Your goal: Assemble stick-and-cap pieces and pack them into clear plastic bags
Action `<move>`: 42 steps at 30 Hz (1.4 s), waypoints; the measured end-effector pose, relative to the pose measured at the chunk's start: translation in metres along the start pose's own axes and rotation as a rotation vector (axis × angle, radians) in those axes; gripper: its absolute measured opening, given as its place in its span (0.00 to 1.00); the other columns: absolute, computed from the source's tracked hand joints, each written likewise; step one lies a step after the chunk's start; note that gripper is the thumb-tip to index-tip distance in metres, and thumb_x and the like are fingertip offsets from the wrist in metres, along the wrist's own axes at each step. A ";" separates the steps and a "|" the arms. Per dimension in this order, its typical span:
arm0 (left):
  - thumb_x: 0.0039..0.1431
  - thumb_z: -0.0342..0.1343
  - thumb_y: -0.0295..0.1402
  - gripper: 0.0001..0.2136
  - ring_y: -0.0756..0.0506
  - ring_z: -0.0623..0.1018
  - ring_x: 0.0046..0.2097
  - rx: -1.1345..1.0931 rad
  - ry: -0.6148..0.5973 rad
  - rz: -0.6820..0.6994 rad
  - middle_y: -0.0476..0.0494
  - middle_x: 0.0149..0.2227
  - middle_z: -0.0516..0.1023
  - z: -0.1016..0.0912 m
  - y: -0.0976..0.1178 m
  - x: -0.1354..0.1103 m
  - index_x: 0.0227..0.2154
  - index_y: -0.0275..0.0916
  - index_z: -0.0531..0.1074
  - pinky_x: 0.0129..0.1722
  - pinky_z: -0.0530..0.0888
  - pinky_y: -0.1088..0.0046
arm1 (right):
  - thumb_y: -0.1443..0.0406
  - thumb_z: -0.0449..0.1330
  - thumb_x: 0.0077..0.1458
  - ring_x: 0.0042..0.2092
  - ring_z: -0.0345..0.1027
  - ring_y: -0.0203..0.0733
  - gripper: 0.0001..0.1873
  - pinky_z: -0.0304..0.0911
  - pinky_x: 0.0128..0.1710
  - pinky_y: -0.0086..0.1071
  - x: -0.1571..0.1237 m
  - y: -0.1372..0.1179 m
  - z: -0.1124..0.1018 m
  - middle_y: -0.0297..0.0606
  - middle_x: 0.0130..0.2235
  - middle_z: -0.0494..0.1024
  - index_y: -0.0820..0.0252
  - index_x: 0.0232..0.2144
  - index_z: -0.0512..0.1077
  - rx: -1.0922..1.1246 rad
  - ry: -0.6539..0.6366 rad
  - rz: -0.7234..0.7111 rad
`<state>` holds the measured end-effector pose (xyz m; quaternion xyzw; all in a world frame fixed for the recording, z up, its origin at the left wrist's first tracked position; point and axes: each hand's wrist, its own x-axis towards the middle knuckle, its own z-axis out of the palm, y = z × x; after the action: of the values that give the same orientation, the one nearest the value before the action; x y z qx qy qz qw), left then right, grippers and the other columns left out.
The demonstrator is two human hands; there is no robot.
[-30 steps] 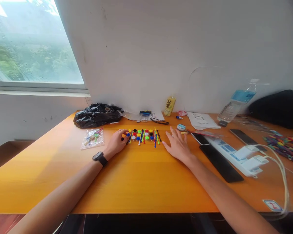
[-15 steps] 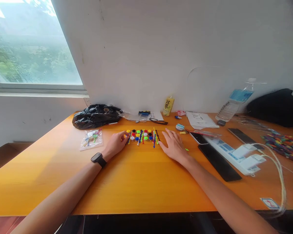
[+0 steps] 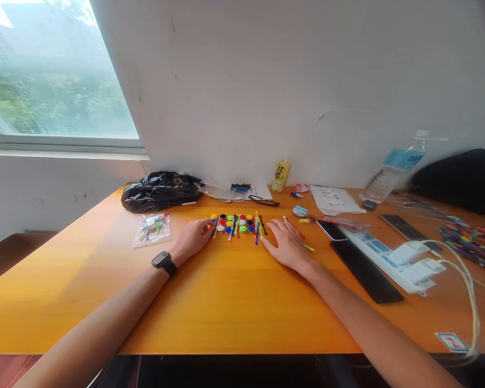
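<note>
Left hand: here it is, left hand (image 3: 192,237) at the left end of the colourful line-up, fingers curled inward, thumb and forefinger close together; whether they pinch anything, I cannot tell.
Left wrist: a black watch (image 3: 161,260), face up.
Right hand: over on the other side, right hand (image 3: 286,242) palm down, fingers loosely spread, thumb right beside the nearest sticks, no grip to be seen.
Discs: there they sit, discs (image 3: 228,230) in short rows on the table (image 3: 222,302), between the two hands, yellow, black, green, red, white and blue.
Sticks: thin sticks (image 3: 236,226) with arrow-like tips, one bunch among the discs, others clustered at both ends.
Strays: a green stick (image 3: 309,248) pokes out just beyond the right hand.
Packet: clear packet (image 3: 153,229), flat, left of the left hand.
Back edge: black bag (image 3: 161,192) on the left, yellow bottle (image 3: 281,177) upright by the wall.
Far right: power strip (image 3: 372,245), plugs in, alongside a black slab (image 3: 366,272).
</note>
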<state>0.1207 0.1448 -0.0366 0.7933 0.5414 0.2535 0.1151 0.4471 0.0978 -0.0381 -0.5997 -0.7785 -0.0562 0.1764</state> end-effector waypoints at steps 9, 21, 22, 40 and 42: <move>0.68 0.53 0.36 0.08 0.43 0.79 0.32 -0.022 0.061 0.011 0.46 0.32 0.83 0.006 -0.004 -0.001 0.40 0.43 0.77 0.30 0.64 0.72 | 0.54 0.56 0.68 0.62 0.68 0.56 0.23 0.58 0.66 0.51 0.001 0.000 -0.002 0.47 0.59 0.76 0.58 0.59 0.72 0.042 0.047 -0.015; 0.73 0.49 0.42 0.12 0.45 0.76 0.32 -0.115 0.140 0.017 0.46 0.34 0.81 0.009 -0.001 -0.001 0.43 0.42 0.74 0.31 0.64 0.71 | 0.53 0.59 0.67 0.62 0.64 0.56 0.21 0.57 0.66 0.50 0.001 -0.005 -0.008 0.47 0.57 0.76 0.58 0.55 0.75 0.073 0.116 -0.066; 0.73 0.49 0.42 0.12 0.45 0.76 0.32 -0.129 0.150 0.023 0.47 0.34 0.80 0.009 0.001 -0.002 0.43 0.42 0.74 0.31 0.64 0.72 | 0.53 0.59 0.67 0.63 0.63 0.56 0.21 0.56 0.66 0.50 0.001 -0.005 -0.009 0.47 0.58 0.76 0.58 0.54 0.75 0.074 0.131 -0.070; 0.77 0.46 0.36 0.11 0.45 0.82 0.41 -0.210 -0.057 0.548 0.42 0.41 0.83 0.017 0.074 -0.049 0.47 0.42 0.73 0.42 0.75 0.71 | 0.61 0.54 0.72 0.42 0.76 0.45 0.19 0.69 0.44 0.37 -0.022 -0.050 -0.020 0.42 0.44 0.82 0.56 0.61 0.70 0.530 -0.116 -0.499; 0.78 0.45 0.35 0.11 0.46 0.82 0.40 -0.224 -0.074 0.567 0.42 0.40 0.83 0.018 0.073 -0.048 0.46 0.42 0.73 0.41 0.74 0.71 | 0.59 0.56 0.72 0.37 0.74 0.43 0.23 0.67 0.39 0.34 -0.023 -0.051 -0.018 0.39 0.39 0.81 0.57 0.65 0.66 0.553 -0.114 -0.470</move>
<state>0.1750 0.0736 -0.0317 0.9039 0.2625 0.3044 0.1462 0.4073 0.0576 -0.0224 -0.3362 -0.8895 0.1507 0.2703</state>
